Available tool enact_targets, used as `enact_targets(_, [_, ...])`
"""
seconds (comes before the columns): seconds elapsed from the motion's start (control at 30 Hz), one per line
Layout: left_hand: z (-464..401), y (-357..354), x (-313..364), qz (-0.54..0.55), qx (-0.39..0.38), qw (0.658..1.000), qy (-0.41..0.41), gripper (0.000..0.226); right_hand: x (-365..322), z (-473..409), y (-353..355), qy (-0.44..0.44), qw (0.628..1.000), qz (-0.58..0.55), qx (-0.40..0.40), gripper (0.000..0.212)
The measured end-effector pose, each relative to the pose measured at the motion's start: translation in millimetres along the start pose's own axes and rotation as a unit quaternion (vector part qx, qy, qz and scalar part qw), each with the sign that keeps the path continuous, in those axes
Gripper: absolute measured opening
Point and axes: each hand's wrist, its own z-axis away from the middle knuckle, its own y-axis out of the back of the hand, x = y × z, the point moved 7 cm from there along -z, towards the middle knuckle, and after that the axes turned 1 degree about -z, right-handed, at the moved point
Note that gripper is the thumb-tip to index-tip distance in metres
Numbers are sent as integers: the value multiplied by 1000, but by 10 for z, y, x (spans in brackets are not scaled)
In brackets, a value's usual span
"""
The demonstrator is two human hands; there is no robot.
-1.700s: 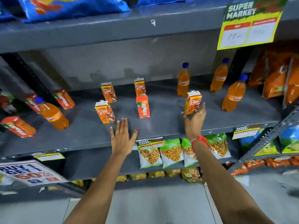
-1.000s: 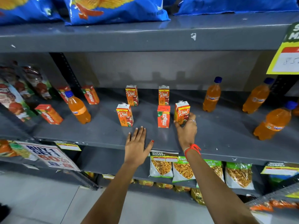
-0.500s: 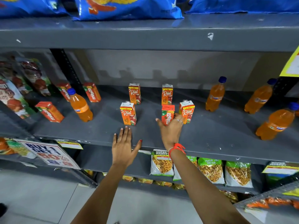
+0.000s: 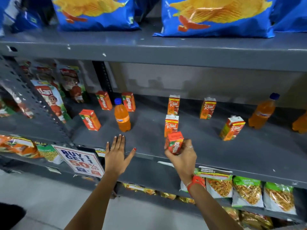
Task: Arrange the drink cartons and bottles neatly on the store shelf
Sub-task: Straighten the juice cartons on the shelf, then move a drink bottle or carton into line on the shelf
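Note:
My right hand (image 4: 183,156) grips a red Maaza carton (image 4: 174,142), lifted near the front edge of the grey shelf (image 4: 216,146). Flat on the shelf edge lies my left hand (image 4: 117,152), fingers spread, just below an orange bottle (image 4: 122,116) with a blue cap. Three Maaza cartons stand at the left: one in front (image 4: 90,120) and two behind (image 4: 104,100) (image 4: 128,101). Several Real cartons stand mid-shelf: (image 4: 171,125), (image 4: 173,105), (image 4: 208,108), and a tilted Real carton (image 4: 232,128). Another orange bottle (image 4: 263,112) stands at the right.
Blue chip bags (image 4: 214,15) fill the shelf above. Snack packs (image 4: 51,98) sit in the left bay behind a perforated upright (image 4: 41,113). A "Buy 1 Get 1" sign (image 4: 79,161) hangs off the shelf edge. Namkeen packets (image 4: 247,191) line the lower shelf.
My right hand left the Real carton it had moved, closed on the red Maaza carton and lifted it toward the front edge. The view has shifted left. My left hand stays flat.

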Motion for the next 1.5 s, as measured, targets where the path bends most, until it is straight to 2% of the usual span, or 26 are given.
enact_targets(0.13, [-35,-9,-173,-2,-2,1000,-24,92,-404,-54,-702,16,999,-31,-29,45])
enact_targets(0.27, [-33,-56,-196,20,2,999,-36,79,-702,-337,-1170,25,999,-39,-23,41])
enact_targets(0.43, [-32,-77,-212,47,9,998,-34,78,-718,-662,-1480,-13,1000,-15,-1,46])
enact_targets(0.53, [-45,-86,-224,56,13,998,-41,81,-626,-740,-1588,-30,999,0,-27,57])
enact_targets(0.63, [-58,-94,-235,52,13,997,-47,83,-628,-689,-1582,-30,998,-36,-34,64])
enact_targets(0.73, [-63,-108,-244,48,12,998,-50,85,-760,-502,-1486,23,995,-92,28,72])
enact_targets(0.8, [-65,-103,-243,51,18,997,-50,85,-881,-351,-1474,75,990,-105,54,64])
enact_targets(0.87, [-62,-99,-236,51,18,997,-54,85,-991,-304,-1607,87,988,-127,-8,59])
enact_targets(0.97, [-53,-97,-232,54,17,997,-57,84,-1122,-349,-1909,73,978,-122,-152,67])
enact_targets(1.07, [-51,-98,-228,54,10,997,-58,85,-1149,-389,-2072,49,978,-97,-181,69])
enact_targets(1.23, [-59,-91,-267,33,4,997,-64,86,-1130,-295,-1988,41,981,-118,-150,58])
enact_targets(1.33, [-44,-85,-247,30,0,997,-65,84,-1026,-165,-1674,45,983,-141,-113,52])
enact_targets(1.5, [-15,-51,-183,16,1,998,-54,81,-720,-15,-917,28,991,-121,-43,57])
